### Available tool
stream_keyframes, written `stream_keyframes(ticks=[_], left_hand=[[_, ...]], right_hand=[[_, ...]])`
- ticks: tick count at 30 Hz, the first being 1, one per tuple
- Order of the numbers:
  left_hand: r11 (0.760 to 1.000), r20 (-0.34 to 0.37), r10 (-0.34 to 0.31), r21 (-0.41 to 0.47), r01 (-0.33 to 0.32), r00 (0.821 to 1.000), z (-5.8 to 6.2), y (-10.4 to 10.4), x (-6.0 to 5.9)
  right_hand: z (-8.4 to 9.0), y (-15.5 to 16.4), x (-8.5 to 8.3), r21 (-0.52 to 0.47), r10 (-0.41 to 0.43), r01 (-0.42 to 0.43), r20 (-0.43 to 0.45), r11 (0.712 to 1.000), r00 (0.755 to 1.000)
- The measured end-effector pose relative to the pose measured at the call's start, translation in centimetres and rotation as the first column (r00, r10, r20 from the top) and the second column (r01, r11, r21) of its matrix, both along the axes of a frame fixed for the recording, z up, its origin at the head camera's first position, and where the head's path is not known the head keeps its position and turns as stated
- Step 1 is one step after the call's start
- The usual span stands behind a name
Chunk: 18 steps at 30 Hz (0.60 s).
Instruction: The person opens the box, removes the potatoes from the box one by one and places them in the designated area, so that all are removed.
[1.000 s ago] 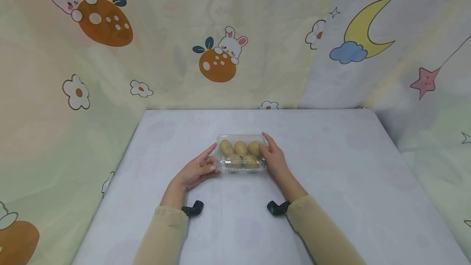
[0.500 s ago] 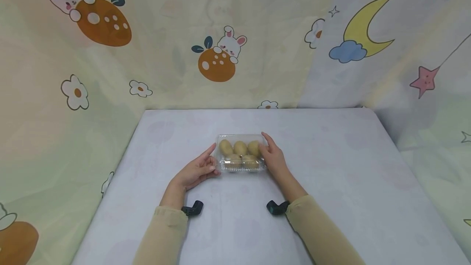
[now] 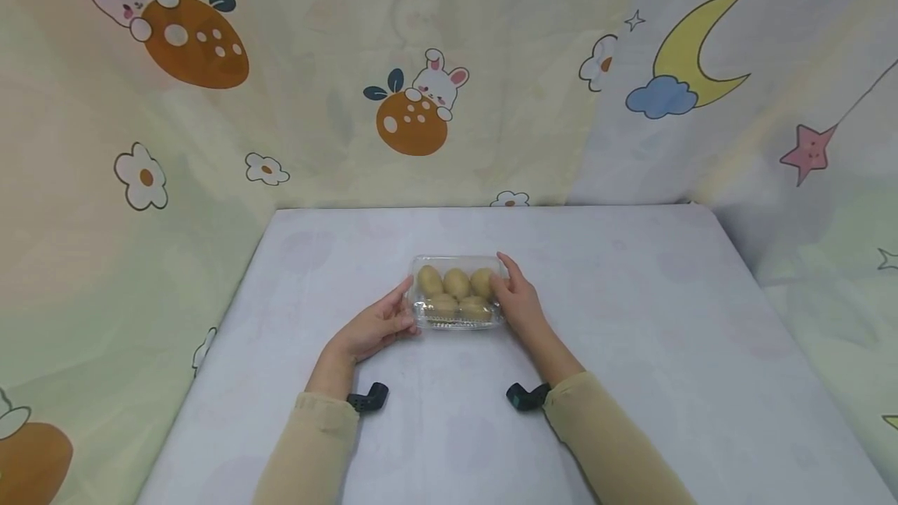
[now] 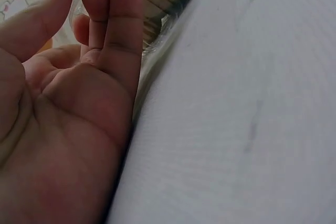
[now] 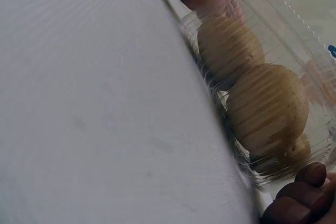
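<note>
A clear plastic clamshell container (image 3: pixel 459 261) lies on the table with its lid down. Inside are several tan oval pieces (image 5: pixel 269 109), like small potatoes or kiwifruit; their exact kind cannot be told. My left hand (image 3: pixel 376 327) is at the container's left end, its index finger along the edge and the other fingers touching the side. In the left wrist view the left hand's fingers (image 4: pixel 125 30) look fairly straight, with the thumb apart from them. My right hand (image 3: pixel 522 304) grips the right end, thumb against the near side and index finger reaching along the far corner.
The table (image 3: pixel 617 318) is covered with a pale patterned cloth. Printed fabric (image 3: pixel 316 123) hangs behind and at both sides. A black wrist device (image 3: pixel 369 397) is on the left wrist, and another (image 3: pixel 528 397) on the right.
Very little differs. The left fingers have shifted slightly against the container's left end, and the container's near edge sits a touch differently. The right hand keeps its grip.
</note>
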<state>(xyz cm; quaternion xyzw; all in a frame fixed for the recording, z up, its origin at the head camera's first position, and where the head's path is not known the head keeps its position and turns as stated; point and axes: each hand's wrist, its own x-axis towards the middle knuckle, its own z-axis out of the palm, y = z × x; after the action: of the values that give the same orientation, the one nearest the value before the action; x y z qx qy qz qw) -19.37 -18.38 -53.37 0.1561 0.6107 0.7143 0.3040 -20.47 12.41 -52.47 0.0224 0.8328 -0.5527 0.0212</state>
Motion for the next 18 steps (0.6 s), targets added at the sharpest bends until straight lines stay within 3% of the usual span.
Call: stream_keyframes(ticks=[6, 12, 18], left_hand=[[0.998, -0.009, -0.007, 0.057, 0.007, 1.0, -0.06, 0.31, -0.16], [0.988, 0.038, -0.017, 0.153, 0.012, 0.999, 0.13, 0.09, 0.0], [0.996, 0.041, 0.049, 0.079, -0.052, 0.998, 0.11, 0.11, 0.07]], right_hand=[[0.03, 0.54, -0.15, -0.005, -0.01, 0.01, 0.039, 1.0, 0.999], [0.16, 0.61, -0.52, -0.016, 0.017, -0.016, 0.049, 1.0, 0.999], [0.21, 0.56, -0.85, -0.008, 0.042, -0.042, 0.05, 0.999, 0.998]])
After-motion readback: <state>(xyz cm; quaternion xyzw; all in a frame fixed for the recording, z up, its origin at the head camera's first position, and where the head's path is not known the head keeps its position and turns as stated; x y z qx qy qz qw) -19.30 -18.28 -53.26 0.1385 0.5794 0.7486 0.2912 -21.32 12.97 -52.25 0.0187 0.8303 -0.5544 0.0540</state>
